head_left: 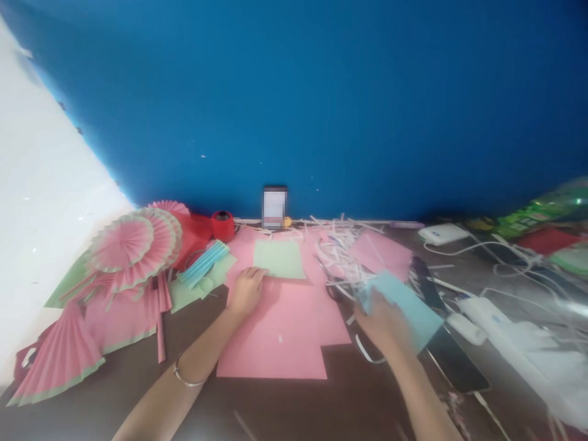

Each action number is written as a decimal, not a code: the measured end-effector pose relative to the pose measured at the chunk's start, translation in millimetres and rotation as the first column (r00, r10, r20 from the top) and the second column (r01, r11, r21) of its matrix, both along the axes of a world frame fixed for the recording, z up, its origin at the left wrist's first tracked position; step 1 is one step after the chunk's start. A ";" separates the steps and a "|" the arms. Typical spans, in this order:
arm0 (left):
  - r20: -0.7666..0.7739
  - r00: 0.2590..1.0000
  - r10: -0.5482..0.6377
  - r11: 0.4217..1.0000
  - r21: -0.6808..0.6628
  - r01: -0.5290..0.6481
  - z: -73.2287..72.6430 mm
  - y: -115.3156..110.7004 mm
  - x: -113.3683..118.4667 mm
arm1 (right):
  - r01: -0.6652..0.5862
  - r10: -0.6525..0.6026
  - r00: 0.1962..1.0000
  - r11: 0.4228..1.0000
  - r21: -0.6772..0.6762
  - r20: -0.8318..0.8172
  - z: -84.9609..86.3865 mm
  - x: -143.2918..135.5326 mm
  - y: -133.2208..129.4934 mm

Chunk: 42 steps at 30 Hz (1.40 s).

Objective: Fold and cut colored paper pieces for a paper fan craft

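My left hand (248,291) rests on a pink sheet of paper (280,331), fingers bent slightly and lying on it. Its fingertips touch the lower left corner of a pale green paper (278,258), which lies on the pink sheets. No object shows in that hand. To the right, my right hand (384,318) is over the left part of a light blue sheet of paper (413,306). Motion smears its fingers, so whether they grip the sheet cannot be made out. White paper strips (342,257) lie heaped just beyond that hand.
Pleated pink paper rosettes (124,242) and a pink paper fan (59,361) lie at left, near folded blue paper (204,263) and a red roll (223,226). A phone-like device (274,208) stands against the blue wall. A dark phone (459,361), a white power strip (509,334) and cables are at right.
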<state>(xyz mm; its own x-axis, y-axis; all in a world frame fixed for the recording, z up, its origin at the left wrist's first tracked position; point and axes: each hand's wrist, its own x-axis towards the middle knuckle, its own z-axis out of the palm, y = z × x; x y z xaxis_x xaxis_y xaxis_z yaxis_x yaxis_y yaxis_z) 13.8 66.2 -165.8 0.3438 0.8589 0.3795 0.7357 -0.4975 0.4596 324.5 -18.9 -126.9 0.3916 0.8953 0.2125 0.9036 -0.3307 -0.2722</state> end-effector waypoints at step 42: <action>0.536 0.781 0.321 0.743 -0.653 0.143 37.9 -31.9 -5.6 | -0.086 0.286 0.634 0.949 0.302 -0.718 -8.5 -95.7 28.9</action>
